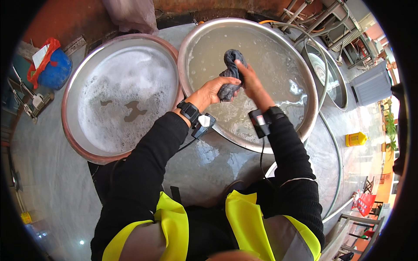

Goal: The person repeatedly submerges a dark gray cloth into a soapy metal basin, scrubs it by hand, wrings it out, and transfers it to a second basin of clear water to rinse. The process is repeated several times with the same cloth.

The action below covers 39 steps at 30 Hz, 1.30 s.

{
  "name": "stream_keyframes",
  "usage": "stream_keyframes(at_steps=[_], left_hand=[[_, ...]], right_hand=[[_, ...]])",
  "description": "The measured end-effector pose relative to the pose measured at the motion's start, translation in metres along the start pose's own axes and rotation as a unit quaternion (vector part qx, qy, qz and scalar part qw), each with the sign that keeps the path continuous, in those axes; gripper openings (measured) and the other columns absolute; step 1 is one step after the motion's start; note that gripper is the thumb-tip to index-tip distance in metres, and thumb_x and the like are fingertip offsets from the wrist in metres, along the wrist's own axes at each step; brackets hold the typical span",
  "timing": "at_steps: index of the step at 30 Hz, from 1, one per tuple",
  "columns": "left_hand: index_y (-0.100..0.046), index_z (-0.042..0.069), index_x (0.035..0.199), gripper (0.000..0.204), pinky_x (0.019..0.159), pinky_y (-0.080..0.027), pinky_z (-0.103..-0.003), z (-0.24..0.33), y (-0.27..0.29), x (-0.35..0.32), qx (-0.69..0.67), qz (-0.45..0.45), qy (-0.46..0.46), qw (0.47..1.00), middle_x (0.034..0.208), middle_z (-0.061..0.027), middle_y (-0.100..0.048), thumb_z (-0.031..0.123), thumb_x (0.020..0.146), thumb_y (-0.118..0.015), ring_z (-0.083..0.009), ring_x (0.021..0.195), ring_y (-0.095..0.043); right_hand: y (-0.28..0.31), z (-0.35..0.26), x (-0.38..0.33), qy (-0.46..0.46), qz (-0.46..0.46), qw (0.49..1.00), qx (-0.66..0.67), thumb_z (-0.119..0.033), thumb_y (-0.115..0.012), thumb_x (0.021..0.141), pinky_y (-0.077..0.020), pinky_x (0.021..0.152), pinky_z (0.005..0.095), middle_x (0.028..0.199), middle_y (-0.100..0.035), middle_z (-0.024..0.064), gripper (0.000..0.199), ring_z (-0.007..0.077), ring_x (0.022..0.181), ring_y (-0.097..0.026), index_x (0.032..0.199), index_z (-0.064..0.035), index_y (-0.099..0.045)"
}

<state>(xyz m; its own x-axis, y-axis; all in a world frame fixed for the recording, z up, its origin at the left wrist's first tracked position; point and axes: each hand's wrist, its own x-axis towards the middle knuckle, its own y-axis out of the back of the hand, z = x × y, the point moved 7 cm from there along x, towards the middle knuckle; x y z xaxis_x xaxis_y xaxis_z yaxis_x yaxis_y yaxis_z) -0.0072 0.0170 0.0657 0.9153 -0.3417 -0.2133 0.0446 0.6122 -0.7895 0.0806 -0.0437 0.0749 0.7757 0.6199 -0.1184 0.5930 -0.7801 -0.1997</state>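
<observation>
Between my hands is a bunched, twisted dark grey cloth (232, 61), held above a wide metal basin (313, 102) of cloudy greyish water. My left hand (212, 90) closes round the cloth's lower end. Higher up on its right side, my right hand (252, 85) grips it, slightly smeared by motion. Just left of this basin stands a second round basin (69, 117) with a reddish rim, full of water under white foam. Both wrists carry small dark devices with cables.
A hose (335, 148) runs down the right side past another metal basin (342, 82). Beyond are a grey plastic bin (372, 85) and a yellow jug (356, 139) on the floor. A blue bucket (55, 71) with a red bag stands at far left. Metal-framed equipment occupies the upper right.
</observation>
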Motion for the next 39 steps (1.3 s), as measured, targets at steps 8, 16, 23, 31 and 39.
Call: stream_keyframes(at_steps=[8, 16, 23, 31, 39], left_hand=[[-0.039, -0.001, 0.113, 0.047, 0.048, -0.045, -0.022, 0.0, -0.056, -0.02, -0.152, -0.178, -0.02, 0.972, 0.09, -0.0145, -0.047, 0.02, 0.077, -0.062, -0.0168, 0.071, -0.051], [-0.039, 0.0, 0.116, 0.056, 0.047, -0.045, -0.024, -0.02, -0.081, -0.019, -0.23, -0.286, 0.067, 0.928, 0.094, -0.0177, -0.045, 0.039, 0.08, -0.059, -0.02, 0.073, -0.05], [-0.045, 0.002, 0.11, 0.049, 0.044, -0.045, -0.025, -0.011, -0.037, -0.012, -0.054, -0.121, 0.049, 0.99, 0.087, -0.0144, -0.051, 0.036, 0.079, -0.062, -0.0201, 0.067, -0.054], [-0.048, -0.002, 0.107, 0.051, 0.064, -0.047, -0.026, 0.017, -0.017, -0.006, 0.376, 0.081, -0.19, 0.903, 0.086, -0.0061, -0.059, 0.019, 0.068, -0.072, -0.0151, 0.068, -0.058], [-0.045, -0.004, 0.103, 0.069, 0.073, -0.047, -0.039, 0.005, -0.002, -0.004, 0.67, 0.255, -0.094, 0.691, 0.087, -0.0225, -0.06, 0.037, 0.056, -0.075, -0.0337, 0.084, -0.06]], right_hand=[[0.04, -0.017, -0.012, -0.011, -0.148, 0.967, 0.205, -0.038, -0.069, 0.071, -0.0386, 0.092, 0.0457, 0.117, -0.05, 0.0061, 0.077, 0.0224, 0.113, -0.045, 0.132, -0.0104, -0.03], [-0.007, -0.058, -0.02, 0.119, -0.301, 0.904, 0.278, -0.053, -0.067, 0.065, -0.0406, 0.093, 0.0422, 0.121, -0.047, 0.0177, 0.101, 0.0291, 0.112, -0.046, 0.137, -0.0053, -0.015], [0.028, -0.035, 0.001, 0.002, -0.04, 0.994, 0.102, -0.031, -0.071, 0.071, -0.048, 0.071, 0.0318, 0.091, -0.061, 0.0106, 0.045, 0.0195, 0.082, -0.059, 0.097, 0.0028, -0.059], [0.033, -0.025, 0.009, -0.02, 0.117, 0.967, -0.227, -0.03, -0.069, 0.065, -0.0473, 0.059, 0.0335, 0.075, -0.062, 0.0143, 0.039, 0.0217, 0.067, -0.061, 0.075, 0.0071, -0.063], [0.021, -0.026, 0.004, -0.028, 0.15, 0.753, -0.64, -0.037, -0.058, 0.066, -0.0477, 0.071, 0.0383, 0.079, -0.062, 0.0212, 0.037, 0.0342, 0.08, -0.061, 0.083, -0.0046, -0.066]])
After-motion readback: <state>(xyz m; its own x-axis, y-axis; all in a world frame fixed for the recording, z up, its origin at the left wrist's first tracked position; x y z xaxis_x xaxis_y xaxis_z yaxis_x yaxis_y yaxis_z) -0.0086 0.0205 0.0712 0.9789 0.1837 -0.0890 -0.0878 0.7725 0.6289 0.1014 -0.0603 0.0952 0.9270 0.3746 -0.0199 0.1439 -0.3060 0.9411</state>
